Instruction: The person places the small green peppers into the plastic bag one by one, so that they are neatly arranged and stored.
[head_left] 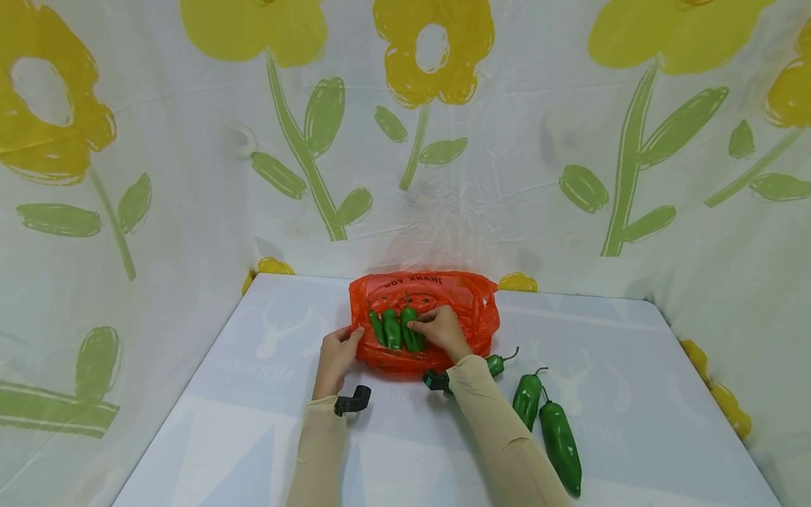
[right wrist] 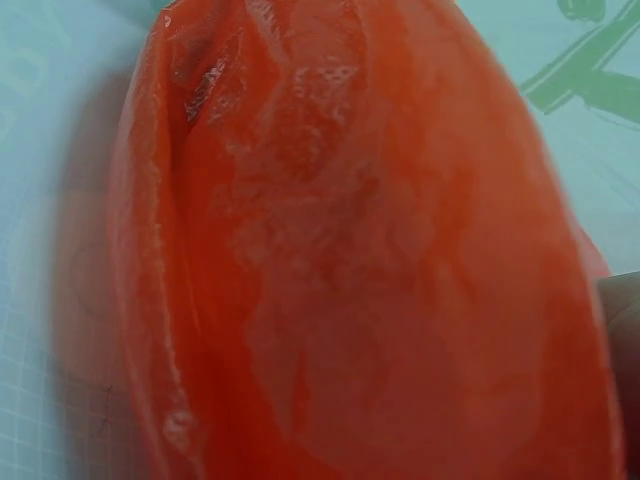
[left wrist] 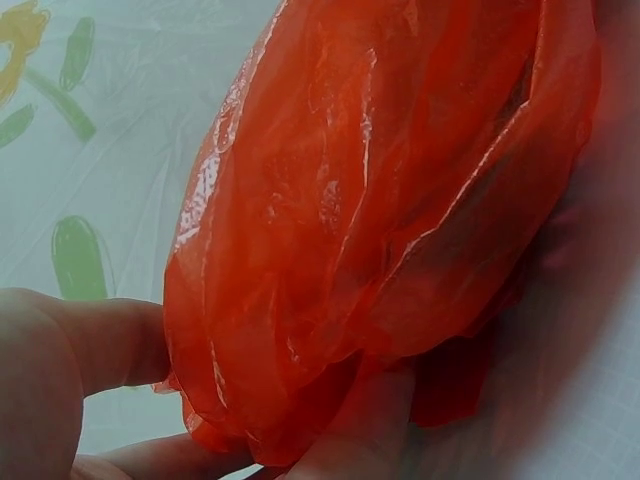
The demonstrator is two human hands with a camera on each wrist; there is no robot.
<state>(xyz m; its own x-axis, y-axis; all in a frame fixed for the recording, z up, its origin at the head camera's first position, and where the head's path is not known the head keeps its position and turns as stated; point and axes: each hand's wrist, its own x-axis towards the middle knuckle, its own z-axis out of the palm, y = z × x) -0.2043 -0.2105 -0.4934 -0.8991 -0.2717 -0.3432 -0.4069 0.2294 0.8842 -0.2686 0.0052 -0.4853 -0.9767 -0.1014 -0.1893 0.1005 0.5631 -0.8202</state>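
A red plastic bag (head_left: 472,310) with dark lettering lies at the back of the table, its mouth spread open. My left hand (head_left: 333,360) pinches the bag's left edge; in the left wrist view the thumb and fingers are on either side of the red film (left wrist: 300,220). My right hand (head_left: 445,334) reaches over the bag's front edge and pinches a green pepper (head_left: 408,325) inside it. Two more green peppers (head_left: 391,329) stand to its left in the bag, stems up. The bag (right wrist: 380,250) fills most of the right wrist view and hides the held pepper.
On the table (head_left: 241,415), right of the right forearm, lie a green pepper (head_left: 529,396) partly behind the sleeve and a longer one (head_left: 560,447). Another pepper (head_left: 495,364) shows just behind that forearm. A flower-patterned curtain (head_left: 507,169) hangs behind the table.
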